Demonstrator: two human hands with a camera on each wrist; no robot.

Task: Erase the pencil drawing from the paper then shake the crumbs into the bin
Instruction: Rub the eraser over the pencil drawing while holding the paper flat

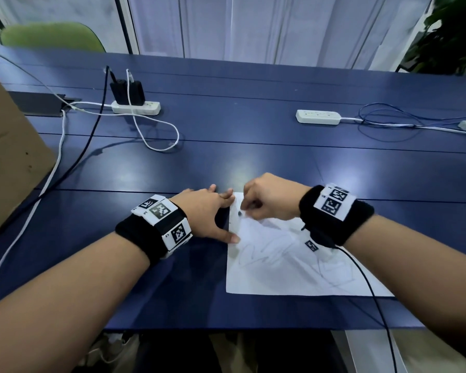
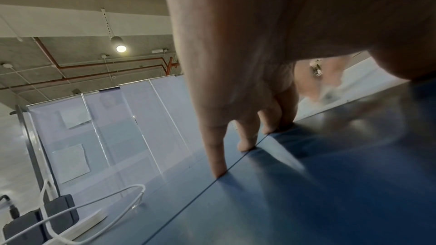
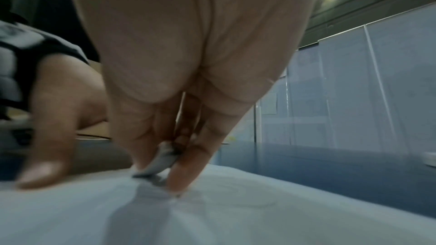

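A white sheet of paper [image 1: 288, 265] with faint pencil scribbles lies on the blue table, near its front edge. My right hand [image 1: 256, 205] pinches a small greyish-white eraser [image 3: 160, 161] between thumb and fingers and presses it onto the paper [image 3: 235, 211] at its far left corner. My left hand [image 1: 207, 211] lies flat beside it, fingers spread straight; its fingers [image 2: 219, 156] rest on the table and the thumb reaches onto the paper's left edge. No bin is in view.
A brown cardboard box [image 1: 8, 157] stands at the left edge. White power strips [image 1: 136, 107] [image 1: 318, 117] with chargers and trailing cables lie across the far half of the table [image 1: 226, 130]. A black cable [image 1: 374, 292] hangs from my right wrist across the paper.
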